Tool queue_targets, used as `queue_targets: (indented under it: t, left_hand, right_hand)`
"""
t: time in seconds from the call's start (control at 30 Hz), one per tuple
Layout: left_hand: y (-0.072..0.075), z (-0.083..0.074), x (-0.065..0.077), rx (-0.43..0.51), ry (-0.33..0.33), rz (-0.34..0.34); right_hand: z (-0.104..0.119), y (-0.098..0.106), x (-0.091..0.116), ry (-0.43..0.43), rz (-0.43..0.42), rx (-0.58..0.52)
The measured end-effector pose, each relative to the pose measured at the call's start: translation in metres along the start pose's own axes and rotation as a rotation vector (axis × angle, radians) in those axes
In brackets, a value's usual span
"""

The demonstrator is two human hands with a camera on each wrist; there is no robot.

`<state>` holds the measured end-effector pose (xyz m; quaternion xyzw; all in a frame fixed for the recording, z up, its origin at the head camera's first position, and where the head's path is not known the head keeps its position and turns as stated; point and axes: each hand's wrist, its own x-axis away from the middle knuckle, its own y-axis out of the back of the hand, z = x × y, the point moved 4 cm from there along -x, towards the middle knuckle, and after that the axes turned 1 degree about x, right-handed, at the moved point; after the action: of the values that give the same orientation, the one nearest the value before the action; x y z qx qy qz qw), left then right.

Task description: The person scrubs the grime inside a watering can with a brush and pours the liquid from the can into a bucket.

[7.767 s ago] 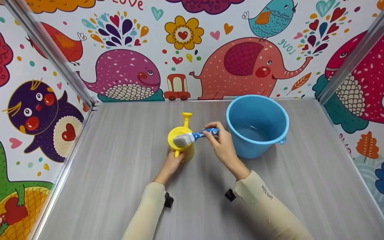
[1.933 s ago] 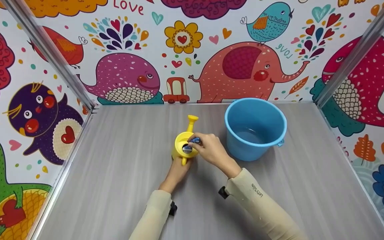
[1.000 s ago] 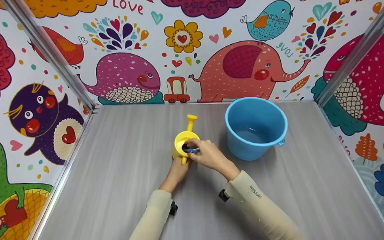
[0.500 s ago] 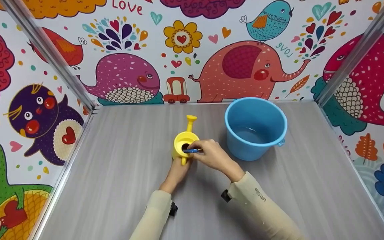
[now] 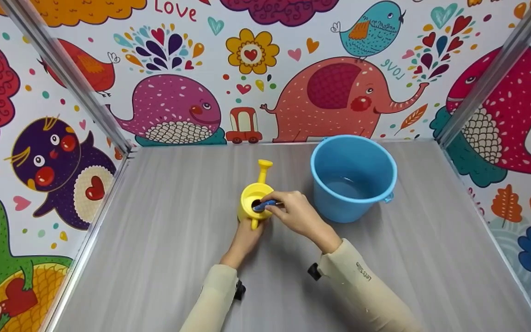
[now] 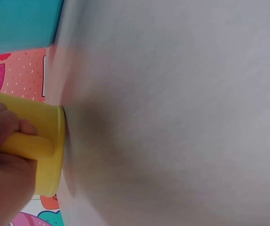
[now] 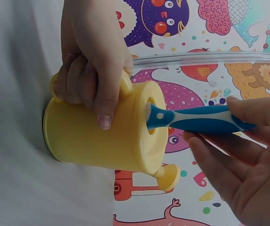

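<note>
A yellow toy watering can [image 5: 248, 195] stands upright on the grey tabletop, its spout towards the back wall. My left hand [image 5: 246, 237] grips the can's handle; in the left wrist view the curled fingers [image 6: 4, 126] wrap round it. My right hand [image 5: 297, 212] pinches the blue and white handle of a brush [image 7: 203, 117] between thumb and fingers. The brush points into the round hole in the can's top, so its bristle head is hidden inside. In the right wrist view the thumb of my left hand [image 7: 95, 70] lies along the can's side.
A light blue bucket [image 5: 344, 205] stands right of the can, near the back wall. Metal rails [image 5: 81, 251] edge the grey tabletop [image 5: 164, 221], and walls printed with cartoon animals stand at the back and sides.
Earlier the brush was above the can with its bristles showing; now its head is inside the hole. In the last second the right hand has shifted slightly and the brush handle tilts differently.
</note>
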<state>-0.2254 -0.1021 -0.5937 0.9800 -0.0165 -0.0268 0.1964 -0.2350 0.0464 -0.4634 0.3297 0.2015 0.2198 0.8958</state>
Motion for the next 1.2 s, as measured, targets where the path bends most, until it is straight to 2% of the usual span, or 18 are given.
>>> queue_targets:
  t: [0.17,0.3,0.83,1.03,1.2]
  left_hand:
    - [-0.001,-0.001,0.0,0.019,-0.035,-0.003]
    - [-0.001,-0.002,0.0,0.031,-0.051,0.006]
    - [-0.001,-0.001,0.002,-0.001,-0.004,0.005]
    - [-0.001,-0.001,0.001,-0.009,-0.007,0.006]
    - [-0.001,-0.001,0.001,-0.023,-0.022,0.008]
  right_hand:
    - [0.004,0.004,-0.001,0.042,-0.064,-0.041]
    - [0.004,0.005,-0.001,0.044,-0.077,-0.053]
    - [-0.001,0.001,0.001,0.04,-0.083,-0.047]
    - [-0.006,-0.005,0.0,0.009,-0.046,-0.012]
    - [-0.008,-0.013,0.0,-0.029,0.058,0.04]
